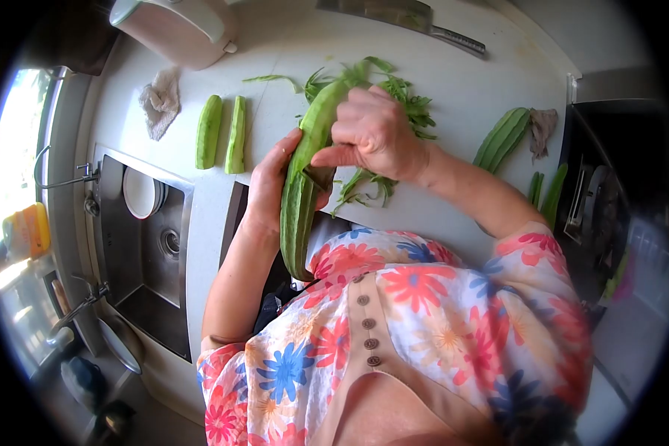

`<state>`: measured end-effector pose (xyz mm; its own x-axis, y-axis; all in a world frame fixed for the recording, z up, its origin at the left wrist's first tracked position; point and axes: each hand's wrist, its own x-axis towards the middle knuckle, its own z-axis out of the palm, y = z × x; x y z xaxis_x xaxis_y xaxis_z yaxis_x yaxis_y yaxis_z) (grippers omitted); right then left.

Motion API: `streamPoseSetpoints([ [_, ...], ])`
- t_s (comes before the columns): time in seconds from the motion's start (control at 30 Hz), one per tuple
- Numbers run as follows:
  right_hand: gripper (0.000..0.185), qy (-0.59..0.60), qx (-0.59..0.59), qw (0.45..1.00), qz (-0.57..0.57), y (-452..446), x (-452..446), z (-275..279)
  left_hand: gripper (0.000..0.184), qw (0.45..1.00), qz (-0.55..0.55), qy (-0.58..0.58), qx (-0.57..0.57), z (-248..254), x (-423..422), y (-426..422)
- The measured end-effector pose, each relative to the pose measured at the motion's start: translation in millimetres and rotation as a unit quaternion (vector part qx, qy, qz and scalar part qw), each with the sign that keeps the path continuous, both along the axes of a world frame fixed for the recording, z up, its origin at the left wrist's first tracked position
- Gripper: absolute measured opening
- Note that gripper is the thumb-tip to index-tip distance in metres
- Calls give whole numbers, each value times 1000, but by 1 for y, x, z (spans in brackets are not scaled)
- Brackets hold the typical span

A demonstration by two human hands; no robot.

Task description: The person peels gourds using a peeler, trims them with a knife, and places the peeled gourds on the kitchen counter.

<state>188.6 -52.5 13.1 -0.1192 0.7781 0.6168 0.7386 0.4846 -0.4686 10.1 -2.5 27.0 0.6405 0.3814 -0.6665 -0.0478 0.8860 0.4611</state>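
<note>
A long ridged gourd (pixel 297 215) slants over the counter's front edge. Its upper part is peeled pale green, while the lower part keeps its dark ridged skin. My left hand (pixel 264 182) grips it around the middle from the left side. Above the gourd, my right hand (pixel 375 134) is closed in a fist with the thumb along the gourd's side; whatever it holds is hidden by the fingers. Green peel strips (pixel 416 111) lie in a loose pile beneath and behind this hand. To the left are two peeled gourd pieces (pixel 209 132), side by side on the counter.
Another ridged gourd (pixel 502 139) lies at right beside a crumpled cloth (pixel 543 132). A cleaver (pixel 379 9) rests at the back, near a white kettle-like container (pixel 175 30). At left, a steel sink (pixel 152 290) holds stacked white bowls (pixel 140 193); a pale rag (pixel 160 102) lies behind it.
</note>
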Motion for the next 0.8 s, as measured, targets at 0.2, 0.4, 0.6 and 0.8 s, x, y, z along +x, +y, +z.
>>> streamPoseSetpoints([
  [0.2,39,-2,-5,997,-71,17,44,-21,35,993,-18,-118,-17,5,-9,-5],
  [0.4,48,-4,-27,989,-148,22,81,-47,41,989,-58,-133,-8,7,-24,-11],
  [0.6,48,165,-163,966,-110,15,80,-35,47,981,-49,-185,-20,-1,-37,-4],
  [0.8,52,84,-147,982,-86,21,77,-30,51,979,-86,-179,39,1,-32,-6],
])
